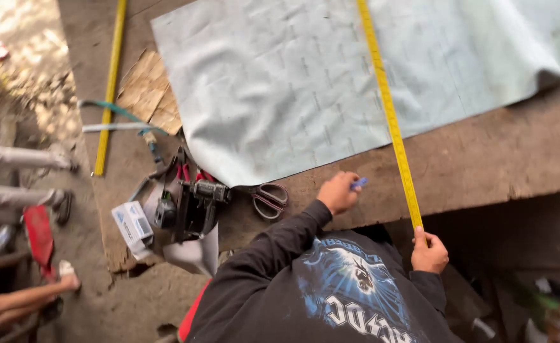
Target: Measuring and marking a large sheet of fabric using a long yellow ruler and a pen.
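Yellow tape (391, 121) already laid over pale sheet (280, 82) toward 12 o'clock, right hand (429, 253) pinching its end, left hand (337, 192) closed on blue pen (358, 183), scissors (268, 199) at its 9 o'clock untouched, sheet seemingly not yet cut.

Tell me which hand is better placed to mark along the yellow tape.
Left, probably. The left hand grips a small blue marker beside the pale sheet, close to the yellow tape; the right hand is busy holding the tape's end at the board edge.

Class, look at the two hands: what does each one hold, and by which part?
The left hand grips a small blue marker by its body. The right hand pins the near end of the yellow tape measure at the table edge.
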